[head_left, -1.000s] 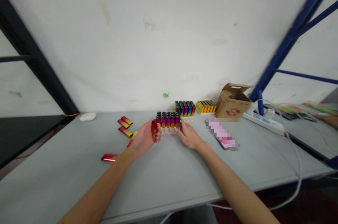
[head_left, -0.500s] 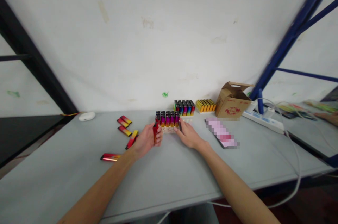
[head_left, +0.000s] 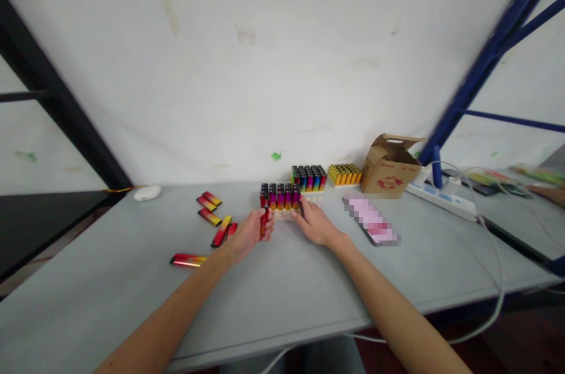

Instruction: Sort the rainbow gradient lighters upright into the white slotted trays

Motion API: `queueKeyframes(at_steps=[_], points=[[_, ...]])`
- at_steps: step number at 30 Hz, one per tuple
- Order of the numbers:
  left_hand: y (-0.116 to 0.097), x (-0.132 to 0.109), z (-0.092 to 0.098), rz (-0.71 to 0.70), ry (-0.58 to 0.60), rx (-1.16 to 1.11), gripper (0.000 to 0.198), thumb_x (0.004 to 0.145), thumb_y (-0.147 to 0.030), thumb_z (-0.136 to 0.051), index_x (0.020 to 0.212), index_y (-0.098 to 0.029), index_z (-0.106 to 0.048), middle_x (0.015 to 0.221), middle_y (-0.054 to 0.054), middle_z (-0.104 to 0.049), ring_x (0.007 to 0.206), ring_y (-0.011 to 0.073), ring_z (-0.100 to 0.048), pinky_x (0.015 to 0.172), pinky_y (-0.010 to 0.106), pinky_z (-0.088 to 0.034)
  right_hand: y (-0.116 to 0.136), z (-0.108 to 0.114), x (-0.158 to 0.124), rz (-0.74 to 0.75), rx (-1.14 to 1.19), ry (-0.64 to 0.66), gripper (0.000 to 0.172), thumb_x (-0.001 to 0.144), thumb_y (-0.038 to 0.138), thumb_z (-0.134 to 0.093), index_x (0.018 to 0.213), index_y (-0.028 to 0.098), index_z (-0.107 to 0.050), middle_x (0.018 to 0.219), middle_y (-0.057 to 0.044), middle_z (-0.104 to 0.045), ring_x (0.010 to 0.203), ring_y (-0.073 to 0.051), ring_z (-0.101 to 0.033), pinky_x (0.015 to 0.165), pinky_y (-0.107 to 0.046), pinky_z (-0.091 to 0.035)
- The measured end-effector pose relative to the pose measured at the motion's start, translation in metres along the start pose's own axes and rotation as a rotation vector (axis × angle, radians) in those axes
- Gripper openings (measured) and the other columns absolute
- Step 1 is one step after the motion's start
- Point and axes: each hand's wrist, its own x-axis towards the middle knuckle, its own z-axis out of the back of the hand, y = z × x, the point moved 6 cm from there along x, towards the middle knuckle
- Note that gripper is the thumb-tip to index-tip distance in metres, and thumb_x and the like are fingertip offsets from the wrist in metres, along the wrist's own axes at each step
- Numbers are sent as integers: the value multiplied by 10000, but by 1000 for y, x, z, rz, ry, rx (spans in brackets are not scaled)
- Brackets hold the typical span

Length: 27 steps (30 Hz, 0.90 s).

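Observation:
My left hand is closed round an upright red lighter, held just in front of the left end of a pale tray. In that tray stand several purple, red and orange lighters with black tops, in rows; the tray's front part shows no lighters. My right hand grips the tray's right end, its thumb at the front and its fingers along the side. Loose red-and-yellow lighters lie on the table left of my left hand, one more lighter nearer to me.
Behind stand a tray of multicoloured lighters and a tray of yellow lighters. An open cardboard box, a phone and a white power strip are at the right. A white case lies at the far left.
My left hand has moved slightly right with the red lighter, which is now more upright and closer to the tray. My right hand stays at the tray's end.

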Motion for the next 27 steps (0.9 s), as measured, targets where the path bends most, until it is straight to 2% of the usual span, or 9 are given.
queueKeyframes(at_steps=[12,19,27], points=[[-3,-3,-5,-29,35,-39,225,898,-290,-418,704,-184,-460,626,-26,-385,530,114,-355,498,210,-375,-4,-2,0,6,12,-27,661,971,481,-327,1469,51,-255,1452,-238,-420,1312,-315,-440,1086,-463,-324],[1,2,1,-53,-27,15,221,889,-307,-458,706,-183,-471,612,-33,-407,516,107,-367,500,208,-371,-3,-2,1,16,12,-23,656,973,497,-315,1460,59,-268,1437,-232,-440,1302,-305,-449,1085,-450,-324],[-7,2,8,-116,-99,40,252,906,-315,-508,704,-165,-522,630,-17,-476,547,106,-428,528,209,-379,-4,-1,1,23,41,-38,646,966,480,-344,1463,75,-268,1419,-227,-462,1287,-311,-465,1076,-467,-345]])
